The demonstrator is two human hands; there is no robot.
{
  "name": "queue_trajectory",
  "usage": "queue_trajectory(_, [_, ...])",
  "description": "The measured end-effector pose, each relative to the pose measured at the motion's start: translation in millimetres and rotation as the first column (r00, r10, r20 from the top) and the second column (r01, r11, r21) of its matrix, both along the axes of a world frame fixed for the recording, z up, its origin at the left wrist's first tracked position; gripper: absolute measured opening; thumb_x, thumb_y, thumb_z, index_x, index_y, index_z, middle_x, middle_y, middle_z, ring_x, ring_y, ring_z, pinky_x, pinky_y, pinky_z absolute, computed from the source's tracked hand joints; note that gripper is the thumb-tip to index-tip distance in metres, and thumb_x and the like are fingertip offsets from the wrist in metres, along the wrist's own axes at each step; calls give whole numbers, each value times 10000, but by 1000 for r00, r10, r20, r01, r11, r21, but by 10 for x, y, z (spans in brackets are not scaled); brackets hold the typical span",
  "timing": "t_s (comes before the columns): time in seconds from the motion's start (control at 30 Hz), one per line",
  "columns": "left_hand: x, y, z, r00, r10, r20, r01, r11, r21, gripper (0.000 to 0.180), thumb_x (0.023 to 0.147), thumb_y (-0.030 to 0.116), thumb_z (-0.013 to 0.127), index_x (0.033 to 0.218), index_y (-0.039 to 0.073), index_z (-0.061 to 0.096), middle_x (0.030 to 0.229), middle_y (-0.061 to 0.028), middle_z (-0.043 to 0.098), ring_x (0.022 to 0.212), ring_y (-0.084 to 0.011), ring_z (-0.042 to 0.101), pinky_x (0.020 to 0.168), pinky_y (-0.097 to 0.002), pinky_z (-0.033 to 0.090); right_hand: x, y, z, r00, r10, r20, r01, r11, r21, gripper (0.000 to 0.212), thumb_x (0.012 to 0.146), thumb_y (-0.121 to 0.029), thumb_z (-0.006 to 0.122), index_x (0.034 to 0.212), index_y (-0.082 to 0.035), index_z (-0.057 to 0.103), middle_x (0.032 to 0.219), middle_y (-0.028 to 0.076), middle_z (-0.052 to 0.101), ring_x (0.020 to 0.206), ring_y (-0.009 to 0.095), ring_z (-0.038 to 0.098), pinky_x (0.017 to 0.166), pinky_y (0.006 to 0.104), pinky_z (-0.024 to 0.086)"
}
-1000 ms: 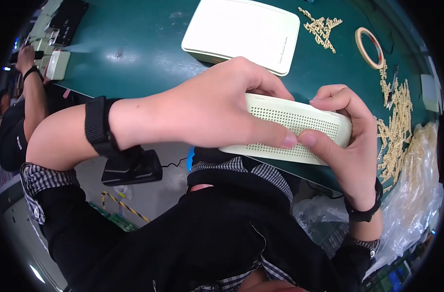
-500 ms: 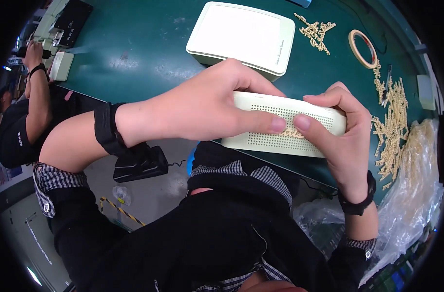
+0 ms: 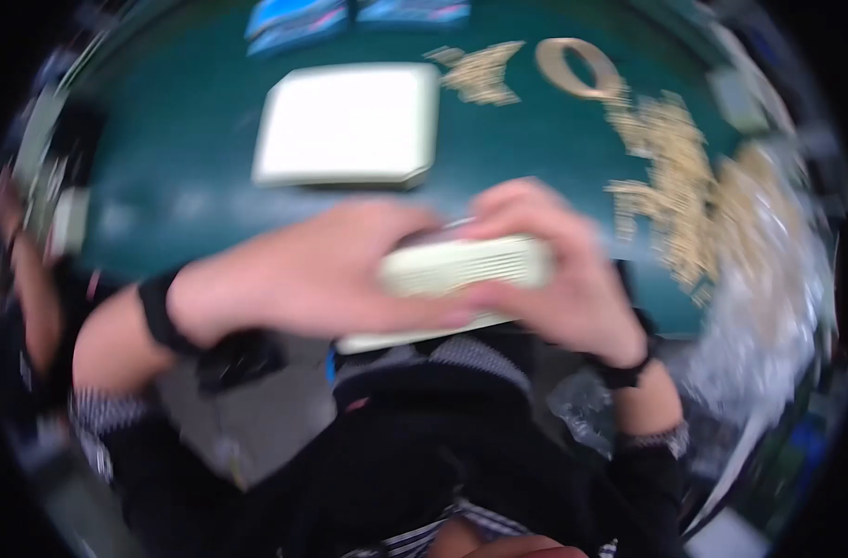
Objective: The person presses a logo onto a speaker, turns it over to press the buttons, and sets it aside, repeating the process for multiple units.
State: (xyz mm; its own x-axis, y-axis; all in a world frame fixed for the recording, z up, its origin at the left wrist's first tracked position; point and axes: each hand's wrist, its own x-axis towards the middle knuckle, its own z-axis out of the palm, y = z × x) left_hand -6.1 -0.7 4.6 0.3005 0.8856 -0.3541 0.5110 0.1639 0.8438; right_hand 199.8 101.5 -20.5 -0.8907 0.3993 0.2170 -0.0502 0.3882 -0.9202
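Both my hands are closed on a pale green speaker [image 3: 466,265] with a perforated front, held tilted above the table's near edge. Around its left end wraps my left hand [image 3: 345,260], its thumb stretched along the lower side. My right hand [image 3: 559,265] grips the right end, fingers over the top and thumb beneath. The two thumbs meet near the middle of the lower side. Motion blur hides fine detail, and my hands cover both ends. Beyond them on the table lies a white-topped box [image 3: 349,126] with pale sides.
Small beige pieces lie in a large heap [image 3: 680,186] and a smaller pile [image 3: 484,70] on the green table [image 3: 191,121]. A tape roll [image 3: 556,71] and blue packages [image 3: 298,23] are farther back. A clear plastic bag [image 3: 768,307] hangs at the right. Another person's arm [image 3: 35,288] is far left.
The view has shifted and blurred; the box and beige pieces now appear farther left. The speaker has turned in my hands, its grille tipping upward and looking narrower. Blue packages have come into view.
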Motion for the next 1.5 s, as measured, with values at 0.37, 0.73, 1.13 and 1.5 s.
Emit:
queue_trajectory(0.37, [249,150,84,995,-95,12,96,992,-80,852,647,288,873,1334,-14,471,1279,-174,551,1191,-272,552,1031,-367,413,259,-196,-259,978,71,-196,-81,996,-43,368,845,-139,682,1191,-67,581,1237,123,465,1198,307,443,1035,413,341])
queue_trajectory(0.73, [166,236,-10,981,-193,-36,189,977,-103,949,634,344,865,1390,14,397,1334,-202,498,1227,-356,524,1031,-419,415,213,-259,-298,968,24,-251,-44,996,-74,486,912,-159,592,1349,-44,411,1339,157,355,1286,329,332,1099,421,263])
queue_trajectory(1.13, [-685,-656,60,723,94,-685,241,894,377,1089,420,311,846,1390,40,433,1195,-163,530,1098,-344,525,944,-441,402,-573,408,-290,984,-130,118,61,884,464,962,715,-364,828,1423,15,298,1393,268,358,1300,421,379,1101,472,324])
queue_trajectory(1.5, [-1300,-1183,-231,729,367,-577,-72,881,468,1075,450,293,829,1400,19,408,1269,-201,510,1158,-379,498,1002,-441,396,-935,483,-280,978,-141,155,5,755,655,1098,544,-311,913,1451,-57,347,1391,231,356,1370,461,301,1094,506,350])
